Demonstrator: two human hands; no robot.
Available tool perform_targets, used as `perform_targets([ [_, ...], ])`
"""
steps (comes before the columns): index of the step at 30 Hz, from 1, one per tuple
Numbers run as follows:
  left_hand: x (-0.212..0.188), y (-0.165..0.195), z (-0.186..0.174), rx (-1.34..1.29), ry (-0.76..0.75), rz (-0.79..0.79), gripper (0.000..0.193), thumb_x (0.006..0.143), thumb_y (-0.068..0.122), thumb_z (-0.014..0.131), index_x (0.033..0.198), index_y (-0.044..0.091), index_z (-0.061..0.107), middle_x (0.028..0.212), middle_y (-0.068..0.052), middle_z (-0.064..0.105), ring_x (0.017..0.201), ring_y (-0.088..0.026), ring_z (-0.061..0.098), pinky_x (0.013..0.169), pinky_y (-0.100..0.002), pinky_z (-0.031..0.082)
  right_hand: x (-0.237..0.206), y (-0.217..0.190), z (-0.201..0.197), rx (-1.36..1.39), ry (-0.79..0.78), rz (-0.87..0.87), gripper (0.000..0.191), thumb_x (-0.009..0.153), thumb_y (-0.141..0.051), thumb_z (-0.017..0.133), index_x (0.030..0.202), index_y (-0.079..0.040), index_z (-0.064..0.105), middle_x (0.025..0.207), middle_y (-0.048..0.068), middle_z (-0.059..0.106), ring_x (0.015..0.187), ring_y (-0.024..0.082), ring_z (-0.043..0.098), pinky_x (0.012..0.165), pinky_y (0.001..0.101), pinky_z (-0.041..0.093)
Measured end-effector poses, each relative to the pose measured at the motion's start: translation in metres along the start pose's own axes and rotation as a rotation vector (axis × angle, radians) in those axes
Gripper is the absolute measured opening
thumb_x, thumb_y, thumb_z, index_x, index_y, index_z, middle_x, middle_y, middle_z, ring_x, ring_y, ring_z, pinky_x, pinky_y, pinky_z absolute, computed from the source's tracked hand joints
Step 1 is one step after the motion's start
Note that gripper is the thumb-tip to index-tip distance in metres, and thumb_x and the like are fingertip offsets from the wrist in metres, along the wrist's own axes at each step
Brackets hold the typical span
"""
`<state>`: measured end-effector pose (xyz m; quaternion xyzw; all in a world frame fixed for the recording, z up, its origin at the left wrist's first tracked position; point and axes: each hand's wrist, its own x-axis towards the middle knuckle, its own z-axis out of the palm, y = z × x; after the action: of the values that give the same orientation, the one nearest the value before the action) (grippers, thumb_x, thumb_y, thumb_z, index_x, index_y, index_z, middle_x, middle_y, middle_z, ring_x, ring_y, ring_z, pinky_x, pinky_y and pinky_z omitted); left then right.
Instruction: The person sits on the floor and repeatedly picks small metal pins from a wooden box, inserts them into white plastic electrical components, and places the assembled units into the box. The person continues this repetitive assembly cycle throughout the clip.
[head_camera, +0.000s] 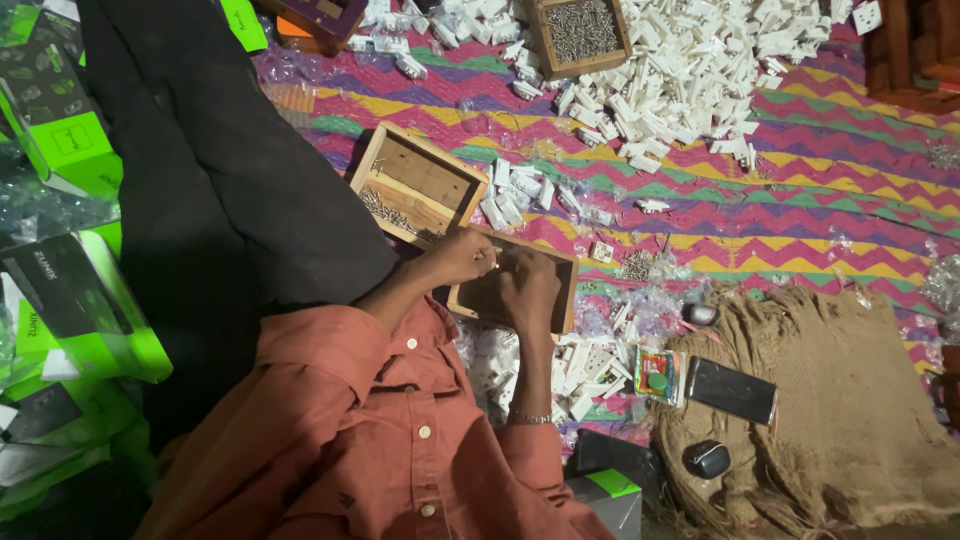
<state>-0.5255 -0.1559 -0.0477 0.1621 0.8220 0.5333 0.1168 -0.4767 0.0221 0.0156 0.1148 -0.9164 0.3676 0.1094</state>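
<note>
A heap of white plastic parts (690, 70) is seen at one o'clock beside a wooden box of screws (580, 32). Burlap sacking (840, 380) is spread at four o'clock; green-and-black cartons (70, 300) are stacked at nine o'clock.

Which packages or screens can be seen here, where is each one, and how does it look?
Green and black boxes: stacked at the left edge, rectangular, glossy.
Green-topped box: bottom centre, grey sides.
Phone: lying on the burlap sack, dark screen, rectangular.
Small colourful packet: left of the phone, square.
</note>
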Motion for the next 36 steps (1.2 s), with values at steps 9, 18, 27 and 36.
perform_targets([
  [9, 0.012, -0.008, 0.000, 0.106, 0.056, 0.093, 0.011, 0.084, 0.012, 0.068, 0.084, 0.002, 0.074, 0.077, -0.020, 0.070, 0.071, -0.032, 0.071, 0.066, -0.041, 0.053, 0.004, 0.018, 0.016, -0.126, 0.037, -0.032, 0.022, 0.075, -0.004, 0.074, 0.095, -0.012, 0.077, 0.115, 0.008, 0.069, 0.113, 0.034, 0.061, 0.098, 0.0462, 0.047],
  [18, 0.022, -0.010, -0.004, 0.175, 0.055, 0.101, 0.011, 0.080, 0.009, 0.066, 0.077, 0.005, 0.075, 0.076, -0.017, 0.072, 0.074, -0.032, 0.072, 0.069, -0.042, 0.055, 0.016, 0.018, 0.013, -0.127, 0.049, -0.089, 0.025, 0.069, -0.002, 0.073, 0.093, -0.010, 0.076, 0.112, 0.012, 0.070, 0.108, 0.037, 0.063, 0.094, 0.0479, 0.047],
  [27, 0.034, -0.020, -0.007, 0.145, 0.003, 0.038, 0.012, 0.083, 0.009, 0.064, 0.080, 0.003, 0.075, 0.078, -0.017, 0.073, 0.073, -0.029, 0.074, 0.069, -0.040, 0.056, 0.022, 0.021, 0.024, -0.150, 0.082, -0.086, 0.018, 0.071, -0.004, 0.073, 0.088, -0.011, 0.075, 0.112, 0.008, 0.071, 0.110, 0.035, 0.063, 0.097, 0.0502, 0.045],
  [36, 0.041, -0.021, -0.013, 0.155, 0.030, 0.049, 0.011, 0.082, 0.008, 0.067, 0.079, 0.004, 0.076, 0.079, -0.016, 0.074, 0.076, -0.030, 0.074, 0.071, -0.041, 0.057, 0.030, 0.034, 0.030, -0.112, 0.066, -0.032, 0.015, 0.075, -0.004, 0.072, 0.087, -0.012, 0.076, 0.114, 0.006, 0.070, 0.114, 0.032, 0.062, 0.100, 0.0471, 0.046],
])
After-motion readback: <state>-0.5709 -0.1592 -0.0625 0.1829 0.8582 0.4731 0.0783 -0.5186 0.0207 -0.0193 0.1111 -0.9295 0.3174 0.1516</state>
